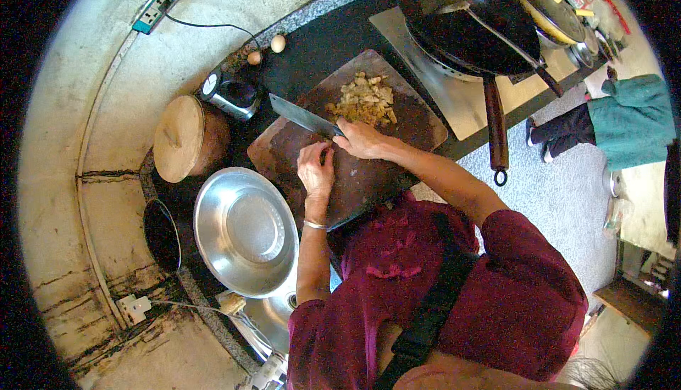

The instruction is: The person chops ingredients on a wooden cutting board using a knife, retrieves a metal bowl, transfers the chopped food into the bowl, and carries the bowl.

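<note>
My right hand (363,139) grips the dark handle of a cleaver (300,114), whose wide steel blade points to the upper left over the wooden cutting board (367,182). Just below the blade, my left hand (316,169) rests on the board with curled fingers. A little yellowish food shows beside the blade near its fingertips; whether the fingers pinch any of it is hidden. Beyond the cleaver lies a heap of chopped, pale yellow-brown food (367,97).
A metal basin (210,230) stands left of the board, partly over a sink (271,321). Behind it are a lidded pot (178,139) and two eggs (277,44). At right, a wok (468,44) sits on the stove (425,65), its handle (496,124) jutting out. A person (628,119) stands farther right.
</note>
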The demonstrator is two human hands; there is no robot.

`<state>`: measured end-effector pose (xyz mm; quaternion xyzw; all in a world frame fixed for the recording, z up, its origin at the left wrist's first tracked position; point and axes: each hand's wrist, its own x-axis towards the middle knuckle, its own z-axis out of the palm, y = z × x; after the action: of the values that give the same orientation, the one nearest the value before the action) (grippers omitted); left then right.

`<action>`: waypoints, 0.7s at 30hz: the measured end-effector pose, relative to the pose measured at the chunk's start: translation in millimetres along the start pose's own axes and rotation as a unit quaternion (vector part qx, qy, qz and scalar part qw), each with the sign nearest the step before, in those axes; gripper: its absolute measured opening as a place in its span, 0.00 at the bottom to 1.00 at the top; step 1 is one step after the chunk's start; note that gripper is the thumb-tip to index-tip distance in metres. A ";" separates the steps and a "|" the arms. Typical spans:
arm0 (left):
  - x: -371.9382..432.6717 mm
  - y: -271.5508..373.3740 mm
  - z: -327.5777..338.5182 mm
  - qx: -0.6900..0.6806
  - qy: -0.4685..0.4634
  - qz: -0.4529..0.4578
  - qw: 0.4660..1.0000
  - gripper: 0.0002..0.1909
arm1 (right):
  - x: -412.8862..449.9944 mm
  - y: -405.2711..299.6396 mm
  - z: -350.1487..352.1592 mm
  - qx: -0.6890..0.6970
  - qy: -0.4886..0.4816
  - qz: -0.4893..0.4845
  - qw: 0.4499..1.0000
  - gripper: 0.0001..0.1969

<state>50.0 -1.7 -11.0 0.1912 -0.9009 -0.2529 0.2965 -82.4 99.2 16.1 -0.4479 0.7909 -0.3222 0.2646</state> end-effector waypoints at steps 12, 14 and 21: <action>-1.3 3.1 -1.9 -0.010 0.010 -0.033 0.999 0.10 | -19.9 -9.7 -23.8 0.032 0.058 -0.060 0.996 0.16; -1.4 0.6 -2.9 -0.012 0.010 -0.035 0.999 0.10 | -15.9 -6.1 -18.0 0.018 0.128 -0.123 0.984 0.17; 0.4 3.1 -4.1 -0.022 0.021 -0.035 0.999 0.13 | -27.7 -34.4 -47.0 0.037 0.064 -0.082 0.994 0.14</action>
<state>51.8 -0.8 -6.2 0.2219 -0.8813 -0.2787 0.3106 -84.5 122.9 76.1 -0.4794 0.7544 -0.4001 0.2027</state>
